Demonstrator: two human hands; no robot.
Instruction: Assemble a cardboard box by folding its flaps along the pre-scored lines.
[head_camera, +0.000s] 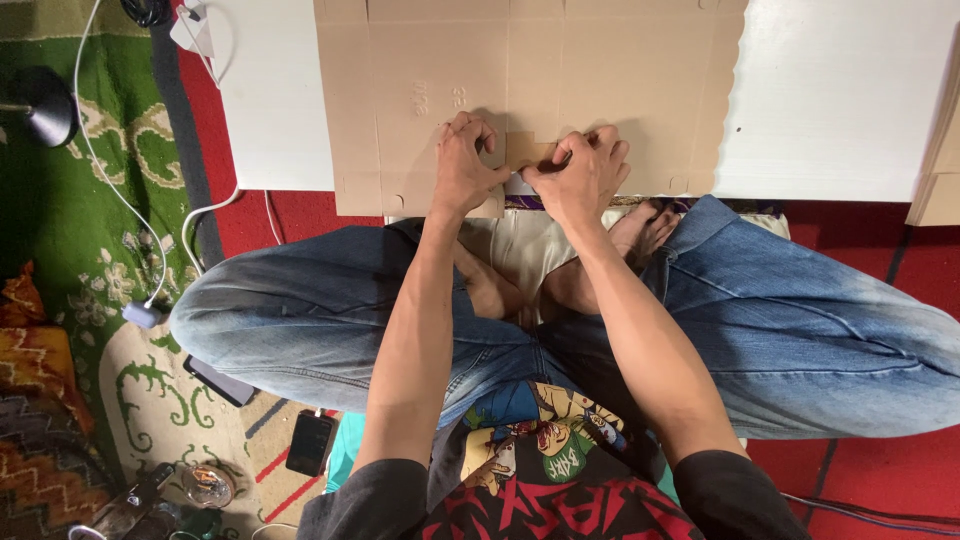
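A flat, die-cut cardboard sheet (560, 80) lies on the white worktop (830, 90), its near edge overhanging the worktop's near edge above the person's crossed legs. The left hand (462, 165) presses on the sheet's near edge with fingers (470, 128) curled together, knuckles up. Just beside it, the right hand (580, 175) has its fingers pinched on a small cardboard tab (528, 150) at that same edge.
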